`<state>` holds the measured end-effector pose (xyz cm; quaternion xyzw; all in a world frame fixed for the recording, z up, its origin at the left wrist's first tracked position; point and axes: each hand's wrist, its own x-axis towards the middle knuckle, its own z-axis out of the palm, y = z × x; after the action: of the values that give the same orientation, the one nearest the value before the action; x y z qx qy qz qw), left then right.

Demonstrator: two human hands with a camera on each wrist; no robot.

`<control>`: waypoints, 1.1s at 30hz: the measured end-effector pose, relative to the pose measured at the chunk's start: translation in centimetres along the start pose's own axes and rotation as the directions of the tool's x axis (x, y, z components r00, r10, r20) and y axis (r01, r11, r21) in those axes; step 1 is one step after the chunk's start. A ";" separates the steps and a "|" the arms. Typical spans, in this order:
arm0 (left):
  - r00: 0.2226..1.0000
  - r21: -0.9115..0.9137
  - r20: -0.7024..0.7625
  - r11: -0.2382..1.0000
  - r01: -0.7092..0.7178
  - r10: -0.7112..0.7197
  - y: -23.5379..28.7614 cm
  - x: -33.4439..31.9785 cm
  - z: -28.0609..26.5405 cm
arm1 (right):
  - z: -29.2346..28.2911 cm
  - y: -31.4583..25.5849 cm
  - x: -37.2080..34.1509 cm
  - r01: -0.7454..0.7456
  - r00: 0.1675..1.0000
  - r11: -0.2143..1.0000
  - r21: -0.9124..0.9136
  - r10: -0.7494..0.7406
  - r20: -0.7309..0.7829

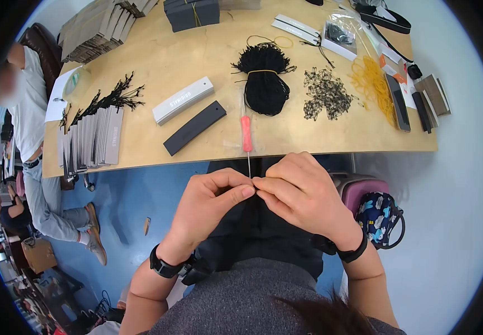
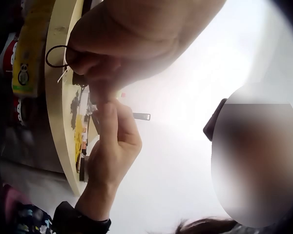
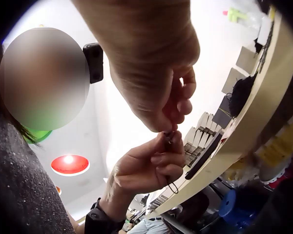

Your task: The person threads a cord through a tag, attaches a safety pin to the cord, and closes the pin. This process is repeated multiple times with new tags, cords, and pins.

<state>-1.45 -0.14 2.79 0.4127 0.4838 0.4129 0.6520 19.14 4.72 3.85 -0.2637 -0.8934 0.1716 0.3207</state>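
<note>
In front of the body, just off the table's edge, the left hand (image 1: 208, 201) and the right hand (image 1: 308, 192) meet at their fingertips. Both pinch a small dark piece (image 3: 169, 137), mostly hidden by the fingers. A thin dark cord loop (image 2: 49, 56) sticks out by the left hand (image 2: 136, 34); the same loop (image 3: 173, 187) hangs below the left hand's fingers in the right wrist view. A red-handled tool (image 1: 246, 134) lies at the table's front edge, its thin metal shaft pointing toward the hands.
On the table (image 1: 197, 162) are a black cord bundle (image 1: 266, 84), small metal clips (image 1: 326, 95), yellow bands (image 1: 372, 84), a white box (image 1: 183, 100), a black box (image 1: 195, 128) and stacked grey cards (image 1: 93, 139). Another person (image 1: 32, 111) is at the left.
</note>
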 end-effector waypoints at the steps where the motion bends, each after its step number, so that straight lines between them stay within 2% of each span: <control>1: 0.995 0.148 -0.050 0.985 -0.083 0.091 0.0 -0.1 0.4 | 0.4 0.1 -0.2 0.020 0.999 0.999 -0.037 -0.021 -0.034; 2: 0.995 0.147 -0.048 0.986 -0.080 0.088 0.0 -0.2 0.8 | 0.4 0.1 -0.1 0.016 0.999 0.999 -0.037 -0.017 -0.033; 3: 0.971 0.369 -0.068 0.910 -0.189 0.229 0.1 -0.3 1.2 | 0.5 0.3 0.0 0.035 0.999 0.996 -0.087 -0.034 0.011; 4: 0.929 0.573 -0.053 0.773 -0.272 0.367 0.1 -0.4 1.6 | 0.5 0.3 0.1 0.056 0.997 0.989 -0.136 -0.049 0.056; 5: 0.930 0.572 -0.052 0.774 -0.272 0.365 0.0 -0.5 1.9 | 0.5 0.4 0.1 0.053 0.997 0.989 -0.136 -0.045 0.056; 7: 0.838 0.713 -0.080 0.618 -0.330 0.540 -0.1 -0.5 2.4 | 0.5 0.5 0.3 0.006 1.000 0.992 -0.122 -0.006 0.000; 8: 0.838 0.713 -0.081 0.619 -0.330 0.540 -0.1 -0.4 2.3 | 0.6 0.5 0.3 0.006 1.000 0.992 -0.122 -0.006 0.001; 10: 0.921 0.493 -0.163 0.837 -0.235 0.354 -0.3 -0.2 1.8 | 0.9 0.3 0.2 -0.052 0.977 0.996 -0.076 0.035 -0.208; 11: 0.921 0.492 -0.166 0.839 -0.232 0.353 -0.5 -0.2 1.6 | 0.8 0.1 0.0 -0.051 0.978 0.996 -0.074 0.035 -0.205; 13: 0.950 0.298 -0.145 0.927 -0.226 0.278 -0.9 -0.1 1.2 | 0.7 -0.3 -0.2 -0.032 0.974 0.999 -0.042 0.022 -0.224; 16: 0.954 0.215 -0.150 0.951 -0.223 0.258 -1.1 0.0 1.1 | 1.1 -0.2 -0.4 -0.038 0.982 0.998 -0.044 0.029 -0.188; 20: 0.963 0.239 -0.126 0.950 -0.202 0.237 -0.8 -0.2 0.9 | 1.6 -0.1 -0.4 -0.029 0.984 0.996 -0.085 0.013 -0.180; 23: 0.979 0.179 -0.126 0.974 -0.137 0.161 -0.9 -0.2 0.9 | 1.7 -0.1 -0.3 -0.079 0.985 0.994 -0.076 0.066 -0.156; 25: 0.998 -0.175 -0.063 0.985 -0.010 -0.001 -1.0 -0.1 0.5 | 1.7 0.1 -0.3 -0.184 0.956 0.980 0.082 0.197 -0.219; 26: 0.998 -0.175 -0.063 0.985 -0.010 -0.001 -0.9 -0.1 0.4 | 1.5 0.1 -0.4 -0.183 0.956 0.980 0.083 0.197 -0.218; 28: 0.995 -0.217 -0.037 0.972 0.086 -0.096 -0.6 -0.2 0.1 | 1.2 0.3 -0.8 -0.282 0.930 0.936 0.208 0.320 -0.179; 32: 0.995 -0.172 -0.056 0.983 0.067 -0.077 -0.2 0.1 0.4 | 0.7 0.8 -1.3 -0.300 0.924 0.926 0.229 0.342 -0.170; 33: 0.997 0.034 -0.080 0.999 0.005 -0.003 -0.1 0.1 0.1 | 0.5 0.8 -1.5 -0.351 0.903 0.892 0.284 0.403 -0.149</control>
<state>-1.28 -0.11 2.66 0.4061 0.5174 0.4194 0.6257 20.05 4.40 2.39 -0.4064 -0.7581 0.3144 0.4015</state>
